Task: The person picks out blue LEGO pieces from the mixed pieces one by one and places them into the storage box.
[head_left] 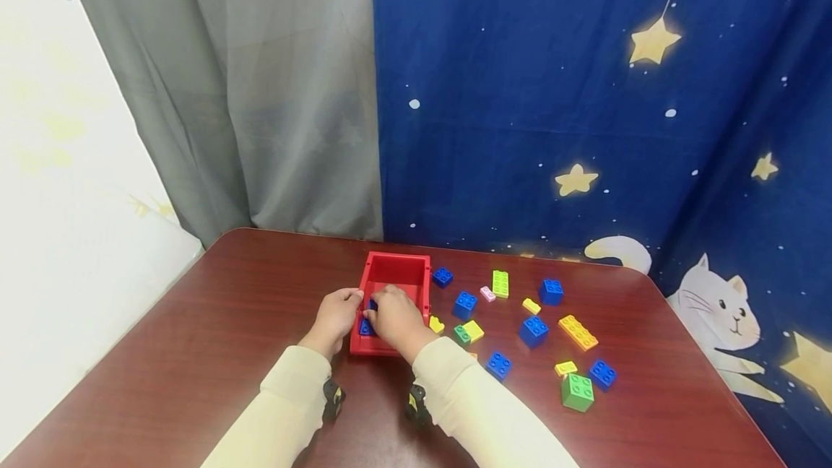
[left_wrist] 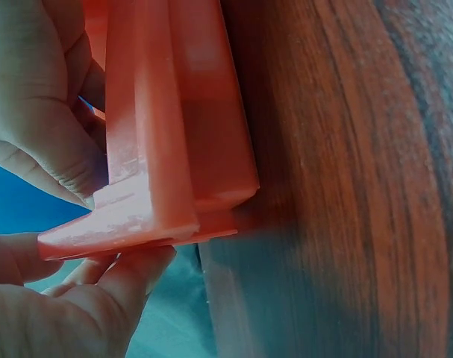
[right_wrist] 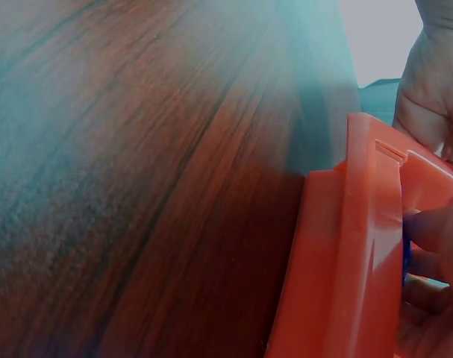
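A red box [head_left: 399, 263] stands on the table with its top open. My left hand [head_left: 336, 318] pinches the box's left rim, thumb and fingers on either side of the wall in the left wrist view. My right hand [head_left: 396, 316] reaches down inside the box, its fingers curled about a blue brick [right_wrist: 407, 257] that they mostly hide. Another blue piece [head_left: 367, 327] lies in the box's near left corner, beside the right fingers. How the pieces meet is hidden by the hand.
Right of the box, loose bricks lie scattered: several blue bricks [head_left: 534, 331], a green brick [head_left: 578, 392], an orange brick [head_left: 578, 333], a lime brick [head_left: 500, 284] and a small pink brick [head_left: 487, 294]. Curtains [head_left: 468, 128] hang behind the brown table [head_left: 260, 295].
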A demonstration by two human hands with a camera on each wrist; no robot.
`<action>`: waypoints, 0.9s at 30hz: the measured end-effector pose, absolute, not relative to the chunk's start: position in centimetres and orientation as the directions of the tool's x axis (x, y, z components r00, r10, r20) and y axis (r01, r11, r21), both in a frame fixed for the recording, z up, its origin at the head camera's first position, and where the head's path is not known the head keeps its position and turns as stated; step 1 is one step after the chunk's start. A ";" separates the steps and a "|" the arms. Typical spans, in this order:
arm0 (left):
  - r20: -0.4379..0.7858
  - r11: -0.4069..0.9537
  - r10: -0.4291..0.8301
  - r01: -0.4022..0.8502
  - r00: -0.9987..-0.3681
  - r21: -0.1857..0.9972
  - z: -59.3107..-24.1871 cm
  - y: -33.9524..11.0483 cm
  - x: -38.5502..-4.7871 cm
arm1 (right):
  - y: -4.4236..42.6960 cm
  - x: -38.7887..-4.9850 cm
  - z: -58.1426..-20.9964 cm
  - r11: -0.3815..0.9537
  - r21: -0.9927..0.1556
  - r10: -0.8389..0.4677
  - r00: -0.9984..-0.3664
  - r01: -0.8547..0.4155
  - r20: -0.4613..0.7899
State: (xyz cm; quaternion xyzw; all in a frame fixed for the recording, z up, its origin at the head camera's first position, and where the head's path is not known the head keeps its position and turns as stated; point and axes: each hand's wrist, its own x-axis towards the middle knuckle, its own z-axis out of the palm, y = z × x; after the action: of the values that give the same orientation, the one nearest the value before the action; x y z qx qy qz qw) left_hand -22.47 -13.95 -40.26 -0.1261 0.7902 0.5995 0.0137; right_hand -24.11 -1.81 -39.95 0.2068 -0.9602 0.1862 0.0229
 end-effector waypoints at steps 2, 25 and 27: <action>-0.170 0.250 -0.182 -0.212 -0.969 0.945 -40.3 -14.0 -22.4 | -1.9 -24.1 -40.0 0.844 -0.355 -0.391 -0.914 -0.403 0.107; -0.173 0.229 -0.198 -0.217 -0.965 0.949 -40.3 -13.7 -22.4 | -2.2 -24.3 -40.4 0.844 -0.330 -0.427 -0.902 -0.423 0.066; -0.171 0.232 -0.199 -0.216 -0.965 0.948 -40.3 -13.8 -22.4 | -2.2 -24.3 -40.4 0.842 -0.338 -0.426 -0.903 -0.419 0.057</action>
State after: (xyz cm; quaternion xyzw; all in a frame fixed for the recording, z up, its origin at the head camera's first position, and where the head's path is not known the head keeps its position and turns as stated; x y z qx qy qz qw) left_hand -22.37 -13.75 -40.30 -0.1323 0.7848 0.6054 0.0071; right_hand -24.28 -2.23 -40.43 0.2203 -0.9598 0.1739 -0.0101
